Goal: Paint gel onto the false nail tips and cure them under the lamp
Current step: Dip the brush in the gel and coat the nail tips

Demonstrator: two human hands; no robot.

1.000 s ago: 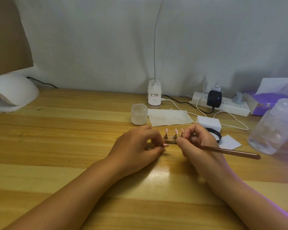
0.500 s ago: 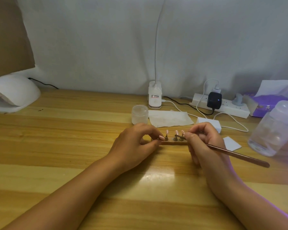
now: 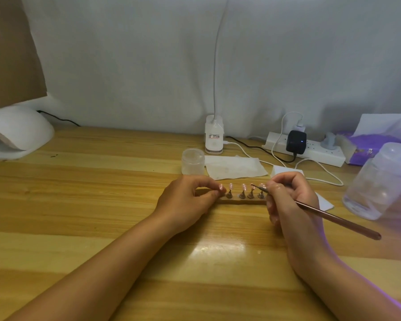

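Several tips (image 3: 243, 186) stand mid-frame, with the brush at work on them.
Your left grip (image 3: 190, 201) pinches the left end of the holder (image 3: 241, 201), likely to stop the row sliding on the tabletop (image 3: 102, 205). Whether a finger also touches the leftmost tip, I cannot tell. Your right grip (image 3: 289, 198) holds the brush (image 3: 333, 217) like a pencil, close to the bristles for control, its point among the tips at the row's right. The lamp (image 3: 16, 133) sits at the far left of the frame, well apart, so curing looks not yet begun.
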